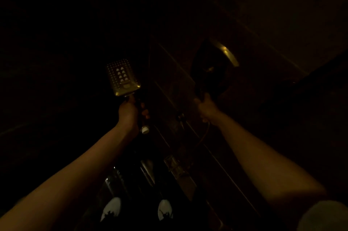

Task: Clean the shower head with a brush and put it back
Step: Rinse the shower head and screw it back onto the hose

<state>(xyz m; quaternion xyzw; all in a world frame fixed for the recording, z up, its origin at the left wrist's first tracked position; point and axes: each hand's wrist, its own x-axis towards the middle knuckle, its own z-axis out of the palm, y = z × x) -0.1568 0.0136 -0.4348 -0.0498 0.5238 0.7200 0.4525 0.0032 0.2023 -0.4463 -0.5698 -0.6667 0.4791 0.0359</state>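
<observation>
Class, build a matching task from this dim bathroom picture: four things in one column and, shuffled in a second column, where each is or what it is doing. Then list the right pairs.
Column one
1. shower head
2. left hand
3. right hand
4. white shoes

Column two
a. at the bottom of the view
b. grips a dark object
c. raised, nozzle face turned to the camera
d. grips the shower head's handle

Pairs: 1-c, 2-d, 3-b, 4-a
</observation>
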